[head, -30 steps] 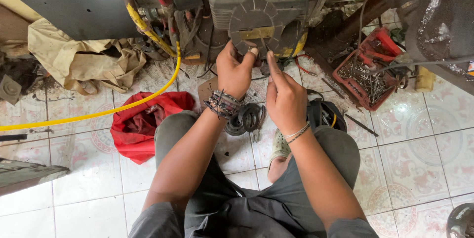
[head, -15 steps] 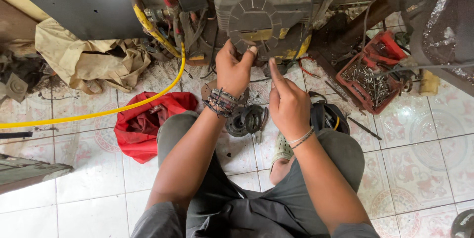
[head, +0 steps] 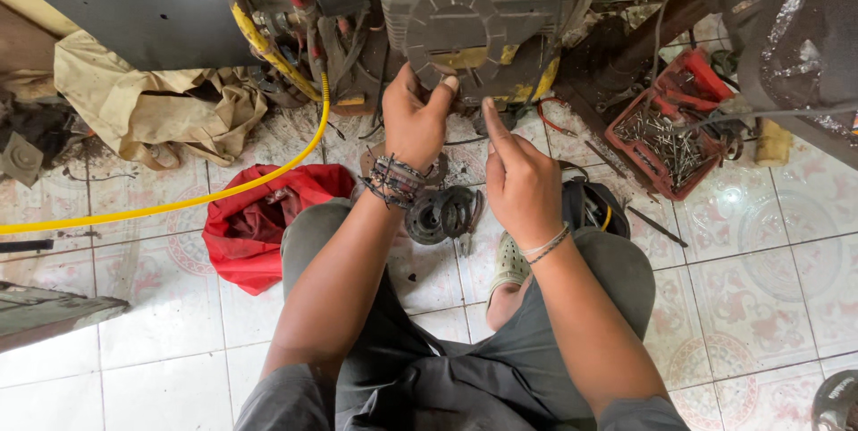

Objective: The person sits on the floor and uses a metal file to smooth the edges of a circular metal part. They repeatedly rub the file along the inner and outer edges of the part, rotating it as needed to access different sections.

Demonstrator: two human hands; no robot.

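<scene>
My left hand [head: 413,123] pinches the round slotted cover [head: 456,24]; my right hand [head: 518,182], just below it, is open-fingered, holding nothing.

Left hand [head: 413,124]: raised forward, back of hand up, fingers curled, thumb tip lifted; wrist wrapped in several dark bracelets. Left forearm bare, running up from the lower left. Right hand [head: 518,182]: just beside the left, slightly lower, turned edge-on, forefinger stretched forward, other fingers loosely folded; thin bands at wrist. Right forearm bare, angled from lower right.
</scene>
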